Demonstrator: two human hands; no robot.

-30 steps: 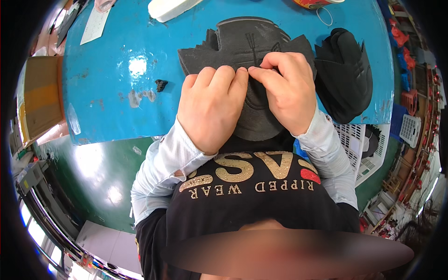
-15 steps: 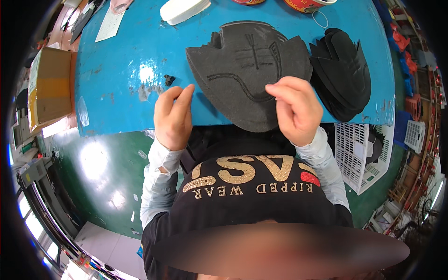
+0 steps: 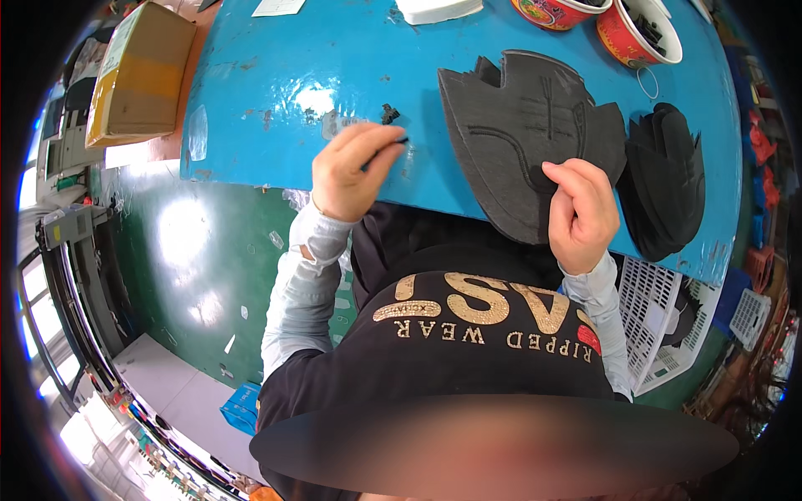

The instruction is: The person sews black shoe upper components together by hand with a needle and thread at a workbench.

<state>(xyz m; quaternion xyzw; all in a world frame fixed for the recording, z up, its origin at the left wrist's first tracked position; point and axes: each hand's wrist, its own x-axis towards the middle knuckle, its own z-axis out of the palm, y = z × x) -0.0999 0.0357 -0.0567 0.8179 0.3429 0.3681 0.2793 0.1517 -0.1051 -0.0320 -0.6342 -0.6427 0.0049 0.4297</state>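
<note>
On the blue table lies a dark grey moulded foam piece (image 3: 510, 159), shield-shaped, notched at its far edge, with pressed-in lines and a curved groove. To its left, my left hand (image 3: 351, 171) is closed in a pinch on a small black scrap (image 3: 403, 140) that pokes out past the fingertips. My right hand (image 3: 586, 217) is at the foam piece's near right edge, thumb and forefinger together over the groove's end; what they hold, if anything, is hidden. A little black clump (image 3: 390, 113) rests on the table just beyond my left hand.
A pile of similar black pieces (image 3: 664, 184) sits at the right. Two red paper bowls (image 3: 622, 37) (image 3: 547, 12), one with black bits inside, stand at the far right beside a white stack (image 3: 439, 8). A cardboard box (image 3: 142, 75) is left; a white plastic crate (image 3: 652, 317) stands below the table's right edge.
The view has shifted, so the table's contents appear farther right. My left hand now shows a small black scrap at its fingertips. My right hand stays over the foam piece, still pinched.
</note>
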